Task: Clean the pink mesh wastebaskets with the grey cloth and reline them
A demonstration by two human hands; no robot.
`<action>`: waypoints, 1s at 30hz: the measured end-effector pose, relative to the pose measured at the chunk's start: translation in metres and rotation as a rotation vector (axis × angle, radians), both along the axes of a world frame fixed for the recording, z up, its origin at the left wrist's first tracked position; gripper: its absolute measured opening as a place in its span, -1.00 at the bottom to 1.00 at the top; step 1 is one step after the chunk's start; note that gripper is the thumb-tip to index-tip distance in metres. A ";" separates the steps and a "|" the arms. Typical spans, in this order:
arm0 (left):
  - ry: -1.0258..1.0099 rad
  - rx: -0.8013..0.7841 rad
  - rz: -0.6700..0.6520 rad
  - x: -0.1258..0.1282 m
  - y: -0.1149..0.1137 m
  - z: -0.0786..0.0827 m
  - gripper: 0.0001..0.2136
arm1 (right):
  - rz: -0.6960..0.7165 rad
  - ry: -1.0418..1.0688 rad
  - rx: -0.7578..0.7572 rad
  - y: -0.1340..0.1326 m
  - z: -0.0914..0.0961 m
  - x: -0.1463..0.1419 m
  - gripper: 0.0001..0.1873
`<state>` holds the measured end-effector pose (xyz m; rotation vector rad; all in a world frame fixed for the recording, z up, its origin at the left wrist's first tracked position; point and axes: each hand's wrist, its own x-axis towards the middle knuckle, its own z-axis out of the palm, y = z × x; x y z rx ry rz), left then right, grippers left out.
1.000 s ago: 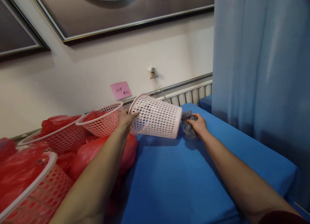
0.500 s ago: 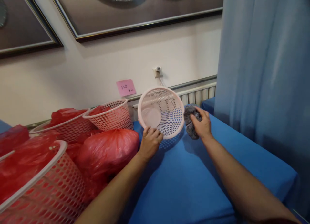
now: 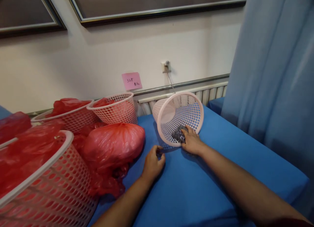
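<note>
A pale pink perforated plastic basket (image 3: 160,130) lies tipped on its side on the blue-covered table (image 3: 186,194), its mouth facing me. At the lower part of that mouth, my right hand (image 3: 192,140) presses a crumpled grey cloth (image 3: 178,134) against the inner wall, fingers closed over it. My left hand (image 3: 153,163) hovers over the table just left of the basket, apart from it. Its fingers are loosely bent with the thumb away from them, and I see nothing held there.
Several pink baskets with red plastic bags, among them a large near one (image 3: 61,184), stand at the left. A knotted red bag (image 3: 114,143) bulges beside them. A radiator (image 3: 213,92) and wall socket (image 3: 166,67) are behind; a blue curtain (image 3: 270,89) hangs at right.
The basket has turned down onto its side and sits farther right. My left hand has let go of its rim. My right hand has carried the grey cloth from outside into the basket's mouth.
</note>
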<state>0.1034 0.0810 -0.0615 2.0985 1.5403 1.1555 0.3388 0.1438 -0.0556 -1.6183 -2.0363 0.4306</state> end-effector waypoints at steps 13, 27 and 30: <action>-0.583 -0.109 0.042 0.001 0.036 -0.004 -0.77 | 0.417 0.024 0.156 -0.015 -0.005 -0.034 -0.16; -0.556 0.021 0.054 -0.003 0.028 0.003 -0.74 | 0.053 -0.006 0.091 -0.006 -0.009 -0.041 -0.49; -0.610 -0.112 0.037 0.000 0.031 -0.011 -0.70 | 0.170 0.246 0.065 -0.014 -0.016 -0.072 -0.47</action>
